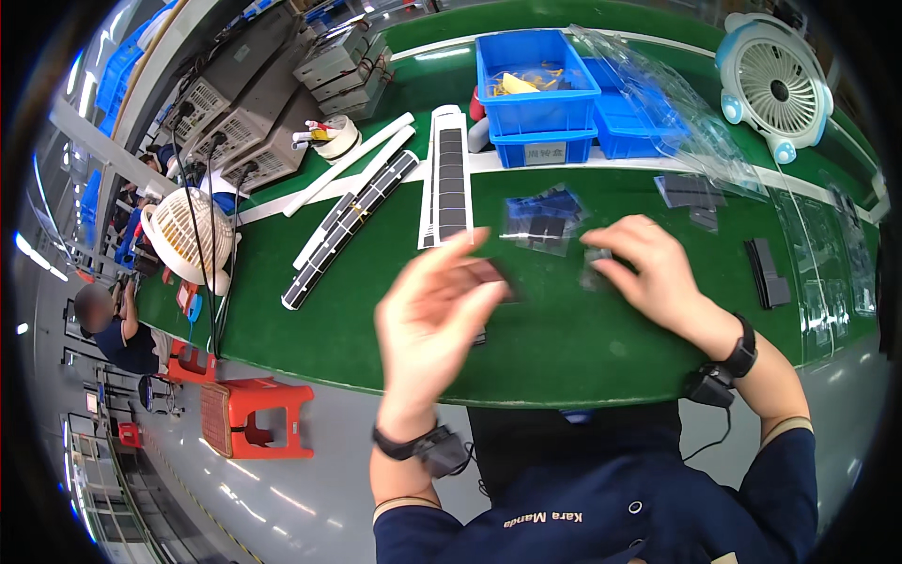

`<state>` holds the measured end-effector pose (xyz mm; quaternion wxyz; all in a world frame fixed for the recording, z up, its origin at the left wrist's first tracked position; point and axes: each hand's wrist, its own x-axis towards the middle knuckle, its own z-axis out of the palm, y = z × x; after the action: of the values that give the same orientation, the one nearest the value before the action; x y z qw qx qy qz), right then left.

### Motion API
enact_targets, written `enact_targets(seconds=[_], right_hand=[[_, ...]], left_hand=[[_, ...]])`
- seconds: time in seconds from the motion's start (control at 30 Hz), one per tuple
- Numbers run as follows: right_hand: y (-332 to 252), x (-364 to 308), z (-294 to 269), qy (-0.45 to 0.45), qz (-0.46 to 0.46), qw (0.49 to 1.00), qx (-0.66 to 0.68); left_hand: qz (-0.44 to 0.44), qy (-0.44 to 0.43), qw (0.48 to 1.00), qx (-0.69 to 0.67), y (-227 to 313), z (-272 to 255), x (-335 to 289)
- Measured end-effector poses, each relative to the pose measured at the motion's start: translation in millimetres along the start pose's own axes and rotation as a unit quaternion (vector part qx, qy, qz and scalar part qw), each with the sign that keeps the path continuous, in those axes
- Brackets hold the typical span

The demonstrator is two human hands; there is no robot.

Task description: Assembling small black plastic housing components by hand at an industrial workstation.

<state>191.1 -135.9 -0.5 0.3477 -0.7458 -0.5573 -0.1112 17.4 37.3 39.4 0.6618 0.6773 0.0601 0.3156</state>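
Observation:
My left hand [427, 315], slightly smeared by motion, is raised over the green table with a small dark flat piece [492, 274] between thumb and fingers. To its right, my right hand [653, 268] is closed in a pinch on a small transparent piece of film [593, 271], low over the tabletop. Just beyond the hands lies a loose pile of dark and blue pieces in transparent film [545, 218]. A white strip with a row of black rectangles [452, 179] lies beyond my left hand. Beneath that hand, another dark piece is mostly hidden.
Blue bins [537, 85] stand at the back, with transparent plastic sheeting [676, 113] beside them. A white fan [775, 86] is at the back right. Dark strips [768, 273] lie right. Rolled strips [349, 230], a cup of pens [336, 139] and another fan [193, 235] are left.

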Motion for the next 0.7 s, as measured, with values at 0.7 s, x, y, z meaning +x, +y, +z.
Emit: enact_targets(seconds=[0.7], right_hand=[[-95.7, 75.5, 75.0, -0.196, 0.033, 0.904, 0.38]], left_hand=[[-0.093, 0.211, 0.972, -0.038, -13.7, -91.3, -108.5]])
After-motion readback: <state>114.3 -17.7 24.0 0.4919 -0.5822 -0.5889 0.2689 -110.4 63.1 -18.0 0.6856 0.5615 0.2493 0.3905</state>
